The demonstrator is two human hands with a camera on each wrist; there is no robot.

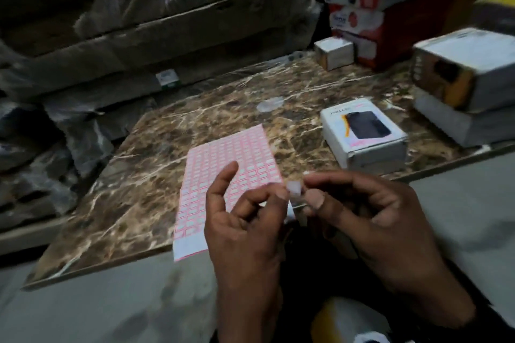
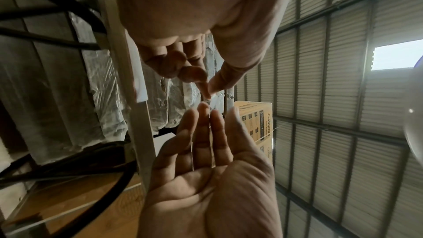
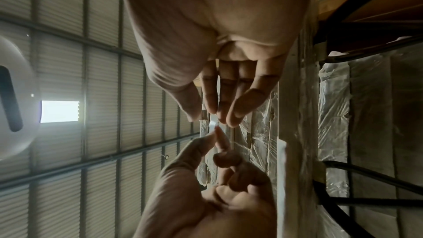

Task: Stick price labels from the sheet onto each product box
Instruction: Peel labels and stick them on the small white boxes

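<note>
Beyond the pinched label [image 2: 214, 99] stands a carton [image 2: 254, 120] (printed "Crompton").

Label sheet [image 1: 225, 175] left of product box [image 1: 365, 136]

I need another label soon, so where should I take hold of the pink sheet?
Pinch the sheet by its plain white near end, which overhangs the table, coming from your side, thumb above and finger below. The rest lies flat on the marble.

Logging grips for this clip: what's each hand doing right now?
Left hand: open, fingertips at the label.
Right hand: pinches the label.
</note>
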